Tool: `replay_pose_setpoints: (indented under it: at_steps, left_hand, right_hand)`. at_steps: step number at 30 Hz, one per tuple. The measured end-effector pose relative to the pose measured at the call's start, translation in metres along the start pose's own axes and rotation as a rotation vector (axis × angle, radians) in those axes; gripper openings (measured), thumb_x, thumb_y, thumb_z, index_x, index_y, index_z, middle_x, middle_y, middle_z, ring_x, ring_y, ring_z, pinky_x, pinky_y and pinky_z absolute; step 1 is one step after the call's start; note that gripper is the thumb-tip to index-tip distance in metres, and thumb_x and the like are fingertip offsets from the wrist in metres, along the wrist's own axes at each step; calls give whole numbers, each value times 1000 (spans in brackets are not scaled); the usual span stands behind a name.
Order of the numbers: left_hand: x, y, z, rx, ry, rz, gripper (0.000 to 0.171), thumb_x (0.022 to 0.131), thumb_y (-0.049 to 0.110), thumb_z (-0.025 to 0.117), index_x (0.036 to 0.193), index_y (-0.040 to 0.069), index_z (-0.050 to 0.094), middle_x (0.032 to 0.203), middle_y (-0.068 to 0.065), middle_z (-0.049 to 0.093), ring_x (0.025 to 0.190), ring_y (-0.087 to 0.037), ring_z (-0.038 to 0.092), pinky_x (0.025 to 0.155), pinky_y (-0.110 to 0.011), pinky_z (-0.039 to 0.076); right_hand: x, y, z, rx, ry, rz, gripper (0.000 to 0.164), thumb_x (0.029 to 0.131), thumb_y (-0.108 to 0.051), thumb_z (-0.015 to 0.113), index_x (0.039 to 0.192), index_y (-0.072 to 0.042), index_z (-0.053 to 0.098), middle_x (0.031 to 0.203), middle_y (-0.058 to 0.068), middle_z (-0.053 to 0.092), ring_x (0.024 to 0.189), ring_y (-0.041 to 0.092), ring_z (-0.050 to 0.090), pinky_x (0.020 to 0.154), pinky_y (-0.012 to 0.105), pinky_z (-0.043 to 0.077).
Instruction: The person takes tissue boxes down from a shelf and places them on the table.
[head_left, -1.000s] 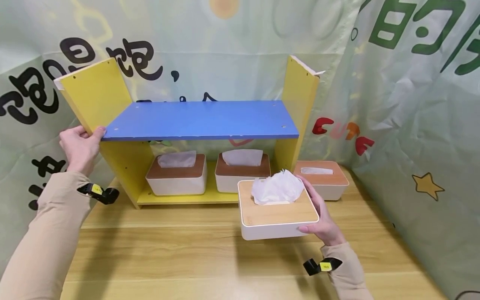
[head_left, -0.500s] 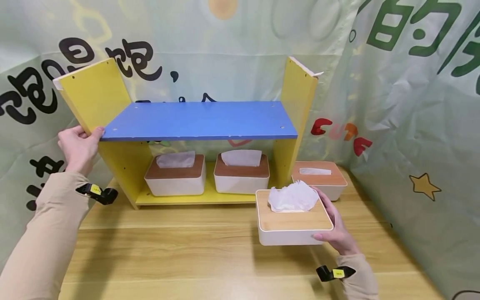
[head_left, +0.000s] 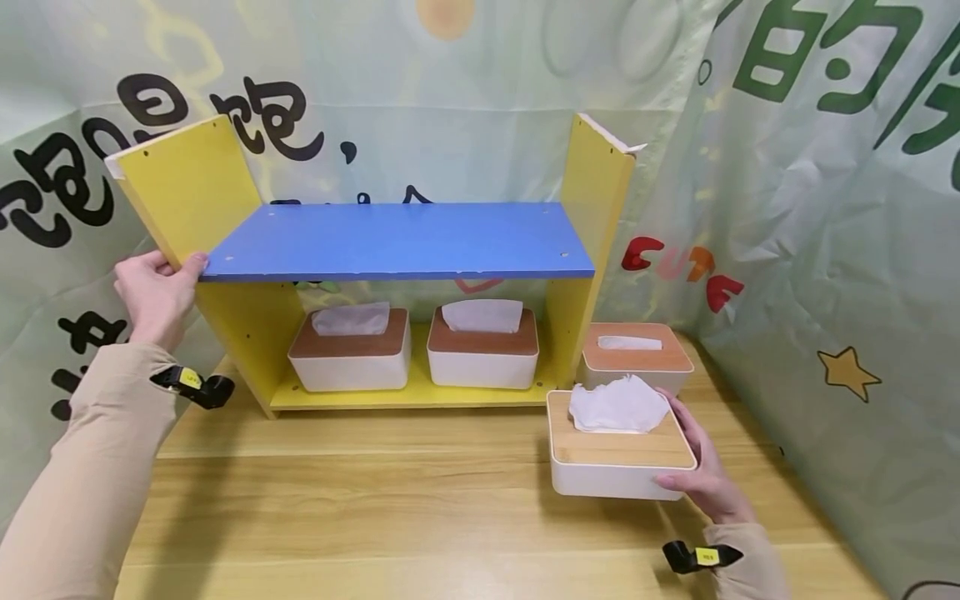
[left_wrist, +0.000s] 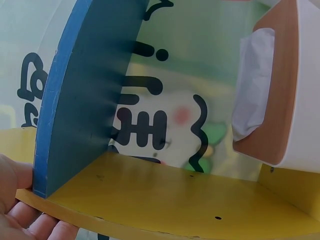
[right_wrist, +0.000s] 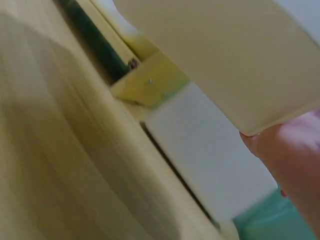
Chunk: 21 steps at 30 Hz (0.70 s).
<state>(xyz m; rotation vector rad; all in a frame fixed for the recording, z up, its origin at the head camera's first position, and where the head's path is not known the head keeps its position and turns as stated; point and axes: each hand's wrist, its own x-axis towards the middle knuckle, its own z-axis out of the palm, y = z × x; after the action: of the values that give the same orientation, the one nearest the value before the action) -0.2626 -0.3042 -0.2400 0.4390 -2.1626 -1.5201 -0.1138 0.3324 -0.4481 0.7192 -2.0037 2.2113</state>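
Observation:
My right hand point(head_left: 705, 467) grips the right side of a white tissue box point(head_left: 622, 454) with a light wooden lid, a tissue poking out of its slot. In the right wrist view the box's pale side point(right_wrist: 225, 55) hangs above the tabletop, thumb at its corner. On the left, my left hand point(head_left: 159, 296) holds the front edge of the yellow side panel point(head_left: 191, 196), thumb beside the blue shelf board point(head_left: 405, 242). The left wrist view shows that thumb against the blue board's end point(left_wrist: 42, 165) and the fingers around the yellow panel's edge.
Two tissue boxes point(head_left: 352, 354) point(head_left: 483, 350) with darker lids stand on the yellow bottom shelf. Outside the shelf's right side, a third box point(head_left: 637, 358) sits on the wooden table point(head_left: 360, 500). Printed fabric point(head_left: 450, 150) hangs behind and along the right.
My right hand has carried the tissue box to the right and nearer to me, out in front of the box beside the shelf. The left hand stays on the panel.

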Motion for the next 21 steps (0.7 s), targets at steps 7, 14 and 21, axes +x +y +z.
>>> replay_pose_setpoints:
  at_steps: [7,14,21]
  left_hand:
    - [-1,2,0,73,-7,10,56,96,28,64,142,-1,52,48,40,46,56,21,51,59,0,45]
    - [1,1,-1,61,-13,-15,59,95,29,65,144,-1,51,49,39,48,57,21,52,61,1,45]
    - [2,0,-1,65,-15,-6,59,95,29,65,143,-2,51,50,38,49,56,19,53,58,-1,45]
  right_hand:
    - [-6,4,-21,20,9,-4,102,71,21,58,160,-9,18,151,-10,46,125,3,54,100,16,49]
    - [-8,5,-36,6,45,28,100,71,23,58,158,-13,23,145,-13,50,121,2,57,96,16,51]
    - [-10,5,-43,9,27,40,98,73,23,58,158,-10,20,143,-13,53,118,3,60,95,17,52]
